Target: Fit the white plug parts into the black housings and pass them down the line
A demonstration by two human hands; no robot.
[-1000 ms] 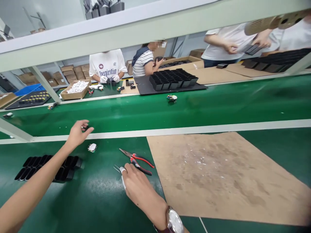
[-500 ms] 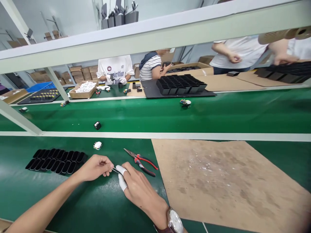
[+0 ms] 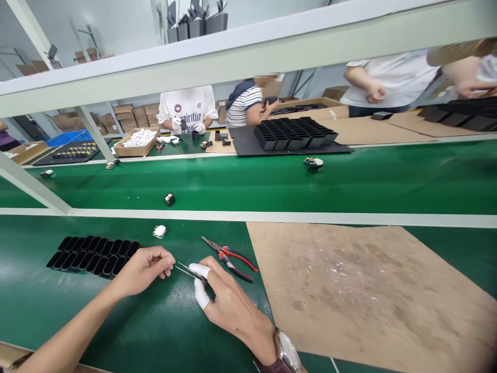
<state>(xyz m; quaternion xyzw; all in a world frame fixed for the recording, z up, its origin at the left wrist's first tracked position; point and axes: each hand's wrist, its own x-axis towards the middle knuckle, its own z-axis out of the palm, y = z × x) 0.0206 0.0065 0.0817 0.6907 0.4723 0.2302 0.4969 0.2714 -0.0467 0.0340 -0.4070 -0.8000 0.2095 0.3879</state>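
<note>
My right hand (image 3: 229,300), with white finger cots on two fingers, pinches a thin two-pronged metal piece (image 3: 185,271) that looks dark at the held end. Its prongs point left toward my left hand (image 3: 153,267). The left thumb and fingertips are pressed together just short of the prong tips; whether anything small is between them is hidden. Beyond my right hand lie long-nose pliers (image 3: 229,257) with red and black handles. A small circuit board with a white blob (image 3: 159,231) rests behind my left hand. Black oval-mouthed cases (image 3: 89,255) stand in two rows at the left.
A stained cardboard sheet (image 3: 349,280) with white flecks covers the right of the bench. Behind a white rail (image 3: 272,217) runs a green belt (image 3: 240,186) carrying a few small parts. Across it, co-workers stand by black cases (image 3: 295,134) and a box of white pieces (image 3: 135,142).
My left fingers have parted from the prong tips, so more of the prongs shows. The view has shifted slightly, and the parts on the belt sit further right.
</note>
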